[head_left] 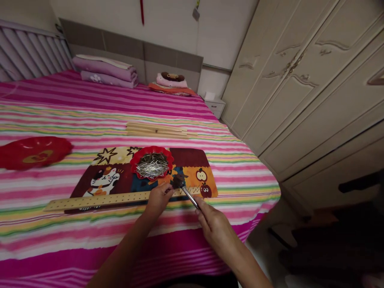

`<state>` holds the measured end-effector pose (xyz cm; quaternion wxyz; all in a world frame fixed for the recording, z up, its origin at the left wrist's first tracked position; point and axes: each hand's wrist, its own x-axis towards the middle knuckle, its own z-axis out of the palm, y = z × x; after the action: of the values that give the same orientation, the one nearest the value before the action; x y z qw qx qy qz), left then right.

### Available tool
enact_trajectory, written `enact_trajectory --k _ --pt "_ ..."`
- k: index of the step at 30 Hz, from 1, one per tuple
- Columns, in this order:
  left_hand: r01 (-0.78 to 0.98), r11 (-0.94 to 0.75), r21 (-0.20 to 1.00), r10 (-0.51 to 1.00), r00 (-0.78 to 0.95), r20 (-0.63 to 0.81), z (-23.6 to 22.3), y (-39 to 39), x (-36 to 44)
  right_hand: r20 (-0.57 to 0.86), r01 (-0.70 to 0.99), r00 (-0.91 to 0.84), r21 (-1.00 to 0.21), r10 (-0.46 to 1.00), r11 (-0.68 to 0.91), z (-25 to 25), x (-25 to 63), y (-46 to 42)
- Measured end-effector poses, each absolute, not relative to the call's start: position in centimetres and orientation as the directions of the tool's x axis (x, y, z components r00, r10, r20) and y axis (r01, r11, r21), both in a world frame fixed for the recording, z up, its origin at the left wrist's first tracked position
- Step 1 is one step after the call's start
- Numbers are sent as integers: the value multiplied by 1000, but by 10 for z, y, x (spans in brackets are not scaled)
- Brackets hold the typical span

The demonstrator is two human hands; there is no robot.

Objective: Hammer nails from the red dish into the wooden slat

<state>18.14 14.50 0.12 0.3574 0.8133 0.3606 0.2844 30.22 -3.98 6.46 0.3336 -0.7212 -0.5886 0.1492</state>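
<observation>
My right hand (215,224) grips the metal handle of a hammer (189,196), whose dark head is over the right part of a long wooden strip (103,201). Small dark holes or marks run along the strip, and short thin pieces stand on its right part. Just left of the hammer head, my left hand (159,197) rests at the strip with thumb and fingers pinched together; what they hold, if anything, is too small to make out. A scalloped red bowl (134,163) full of silvery nails (153,166) stands beyond my left hand.
Under the strip and bowl lies a patterned mat (192,158) with a cat and apples. Further back is a stack of wooden strips (156,130). A red plate (18,154) sits at left on the striped bed; folded bedding (105,72) lies by the headboard, wardrobes (285,88) at right.
</observation>
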Motion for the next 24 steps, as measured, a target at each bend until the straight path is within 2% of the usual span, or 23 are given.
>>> enact_trajectory --k 2,5,7,9,12,14,17,20,22,24 --pt "386 -501 775 786 578 221 0 145 182 151 732 263 -674 953 -95 67 304 -42" --pt "372 -494 786 787 576 222 0 143 182 120 585 368 -800 922 -130 66 304 -48" --pt "368 -478 797 794 569 213 0 142 182 49 381 519 -907 853 -180 61 304 -51" --pt "370 -471 801 800 562 210 0 141 182 -78 100 681 -975 728 -198 51 305 -53" --pt "378 -461 803 806 556 201 0 141 182 -268 -263 801 -961 535 -87 29 309 -54" --pt "378 -424 823 818 550 169 1 143 180 -343 -393 809 -920 477 5 12 314 -54" --pt "388 -387 836 839 524 145 10 152 175 -401 -498 782 -863 477 90 -12 321 -54" --pt "526 -433 732 878 428 213 28 168 173 -413 -528 769 -841 488 120 -27 325 -53" --pt "679 -451 579 890 394 231 41 179 177 -416 -529 768 -841 488 115 -30 326 -52" --pt "799 -438 412 899 399 181 52 188 186 -419 -533 761 -839 495 109 -30 326 -50"
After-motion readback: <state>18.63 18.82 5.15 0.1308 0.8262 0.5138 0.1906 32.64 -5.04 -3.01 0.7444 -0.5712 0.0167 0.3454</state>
